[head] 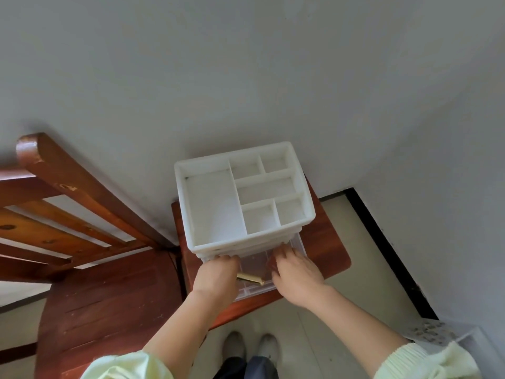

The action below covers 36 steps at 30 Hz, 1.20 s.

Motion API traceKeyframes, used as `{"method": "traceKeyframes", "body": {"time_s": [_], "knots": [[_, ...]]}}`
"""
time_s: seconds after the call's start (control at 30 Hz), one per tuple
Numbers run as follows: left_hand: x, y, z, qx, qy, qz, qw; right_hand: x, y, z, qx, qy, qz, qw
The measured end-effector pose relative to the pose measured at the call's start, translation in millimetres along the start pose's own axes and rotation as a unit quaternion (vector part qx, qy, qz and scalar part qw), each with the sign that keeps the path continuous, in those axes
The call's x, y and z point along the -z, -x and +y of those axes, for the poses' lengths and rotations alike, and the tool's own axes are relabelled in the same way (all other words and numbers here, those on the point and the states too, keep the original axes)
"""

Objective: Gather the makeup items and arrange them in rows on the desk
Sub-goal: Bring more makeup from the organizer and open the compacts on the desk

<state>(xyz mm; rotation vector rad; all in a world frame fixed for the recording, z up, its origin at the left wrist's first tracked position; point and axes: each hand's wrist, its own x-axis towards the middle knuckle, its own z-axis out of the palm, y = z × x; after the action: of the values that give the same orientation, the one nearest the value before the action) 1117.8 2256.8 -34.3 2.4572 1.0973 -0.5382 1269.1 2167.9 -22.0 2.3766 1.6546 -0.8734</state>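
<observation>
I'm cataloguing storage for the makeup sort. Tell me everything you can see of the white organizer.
The white organizer is a matte plastic box standing upright on a reddish wooden stool by the grey wall. Its open top has six compartments, one large on the left and five smaller on the right, all looking empty. Below, a clear drawer is pulled out toward the person, a gold tube inside. The left hand and right hand reach into that drawer.

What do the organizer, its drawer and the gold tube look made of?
Organizer: opaque white plastic, matte, with moulded dividers and rounded edges. Drawer: clear hard plastic, probably acrylic; the stool shows through it. Gold tube: shiny, with a bright highlight; metal or metallised plastic, can't tell which.
</observation>
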Motion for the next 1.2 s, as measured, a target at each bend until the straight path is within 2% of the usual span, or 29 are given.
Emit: {"method": "traceKeyframes", "body": {"time_s": [0.17,0.37,0.47,0.6,0.73,0.83,1.0,1.07,1.13,1.2], "knots": [[1,9,-1,-0.014,0.017,0.044,0.999,1,-14,-17,-0.067,0.075,-0.012,0.995],[-13,16,-8,-0.052,0.063,0.171,0.982,-4,-27,-18,-0.103,0.068,-0.010,0.992],[-18,24,-9,-0.045,0.111,0.193,0.974,-2,-26,-20,-0.101,0.067,-0.003,0.993],[-19,36,-10,-0.046,0.156,0.185,0.969,-2,-23,-19,-0.104,0.039,0.012,0.994],[-28,45,-18,-0.047,0.134,0.181,0.973,0,-20,-16,-0.091,0.032,0.019,0.995],[-35,49,-22,-0.038,0.109,0.171,0.979,-2,-20,-12,-0.103,-0.018,0.026,0.994],[-29,53,-21,-0.036,0.081,0.135,0.987,2,-7,-3,-0.017,-0.072,0.058,0.996],[-26,57,-19,-0.022,0.081,0.127,0.988,9,7,0,0.011,-0.122,0.097,0.988],[-24,62,-16,-0.011,0.069,0.109,0.992,18,25,4,0.001,-0.204,0.130,0.970],[-21,65,-13,0.000,0.071,0.089,0.994,24,41,11,-0.017,-0.276,0.120,0.953]]}}
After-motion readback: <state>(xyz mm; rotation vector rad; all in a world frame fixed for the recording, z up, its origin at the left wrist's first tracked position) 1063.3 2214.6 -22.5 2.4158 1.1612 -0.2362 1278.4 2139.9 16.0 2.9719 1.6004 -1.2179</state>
